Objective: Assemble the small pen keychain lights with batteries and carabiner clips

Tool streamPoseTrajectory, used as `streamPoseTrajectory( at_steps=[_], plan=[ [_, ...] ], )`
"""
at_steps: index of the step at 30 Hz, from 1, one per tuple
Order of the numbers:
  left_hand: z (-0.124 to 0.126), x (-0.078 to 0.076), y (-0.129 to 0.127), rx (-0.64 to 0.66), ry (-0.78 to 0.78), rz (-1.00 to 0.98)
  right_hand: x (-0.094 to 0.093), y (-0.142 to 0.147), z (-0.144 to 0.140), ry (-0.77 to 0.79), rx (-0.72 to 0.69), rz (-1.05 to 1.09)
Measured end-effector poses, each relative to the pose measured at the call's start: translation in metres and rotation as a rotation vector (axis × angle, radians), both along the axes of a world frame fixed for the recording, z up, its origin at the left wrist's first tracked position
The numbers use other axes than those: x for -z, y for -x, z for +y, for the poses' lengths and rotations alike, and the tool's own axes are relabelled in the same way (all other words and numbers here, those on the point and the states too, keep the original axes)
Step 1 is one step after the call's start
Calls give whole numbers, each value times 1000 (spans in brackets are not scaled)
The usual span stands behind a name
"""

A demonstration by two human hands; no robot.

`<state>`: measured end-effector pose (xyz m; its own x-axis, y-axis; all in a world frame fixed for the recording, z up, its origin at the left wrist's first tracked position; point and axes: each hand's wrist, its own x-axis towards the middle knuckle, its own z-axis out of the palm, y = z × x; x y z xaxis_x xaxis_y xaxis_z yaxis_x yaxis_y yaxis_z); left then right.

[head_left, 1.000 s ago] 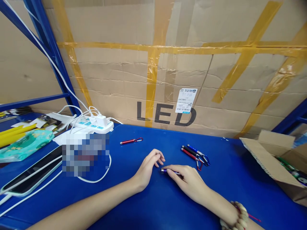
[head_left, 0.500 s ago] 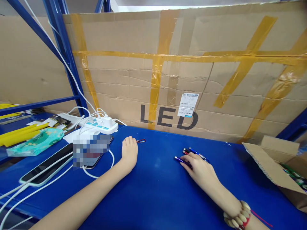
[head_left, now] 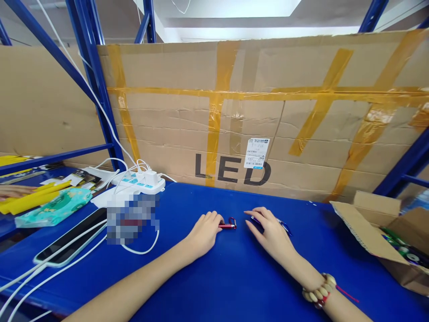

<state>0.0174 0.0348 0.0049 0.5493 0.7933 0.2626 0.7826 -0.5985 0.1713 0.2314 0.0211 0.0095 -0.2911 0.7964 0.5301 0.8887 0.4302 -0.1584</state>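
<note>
Red keychain light (head_left: 228,226) on blue table (head_left: 217,277) (brown box (head_left: 268,116), yellow-taped)

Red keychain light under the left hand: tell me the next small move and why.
Probably slide the red keychain light rightward to the pile of lights under the right hand. The left hand already covers its body, only the clip end shows, and a short gap of bare blue table separates it from the pile.

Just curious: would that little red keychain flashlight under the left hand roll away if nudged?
Probably a bit: the red flashlight looks round, slim and stiff, and the blue table looks smooth. Its clip end would likely stop long rolls. The left hand covers most of it, suggesting it's light.
</note>
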Motion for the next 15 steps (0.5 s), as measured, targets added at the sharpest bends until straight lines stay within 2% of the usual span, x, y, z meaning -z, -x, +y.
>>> streamPoseTrajectory(
  at_steps=[3, 6, 11, 15],
  plan=[
    [-7, -2, -3, 113, -1, -65, -1, 16, -9, 68, -163, 77],
    [-10, -4, -4, 166, -40, -96, -1, 27, -17, 152, -253, 86],
    [-13, -6, -4, 253, -114, -143, 0, 33, -23, 273, -273, 126],
    [-15, -4, -6, 241, -113, -241, 2, 30, -21, 325, -278, 237]
  ],
)
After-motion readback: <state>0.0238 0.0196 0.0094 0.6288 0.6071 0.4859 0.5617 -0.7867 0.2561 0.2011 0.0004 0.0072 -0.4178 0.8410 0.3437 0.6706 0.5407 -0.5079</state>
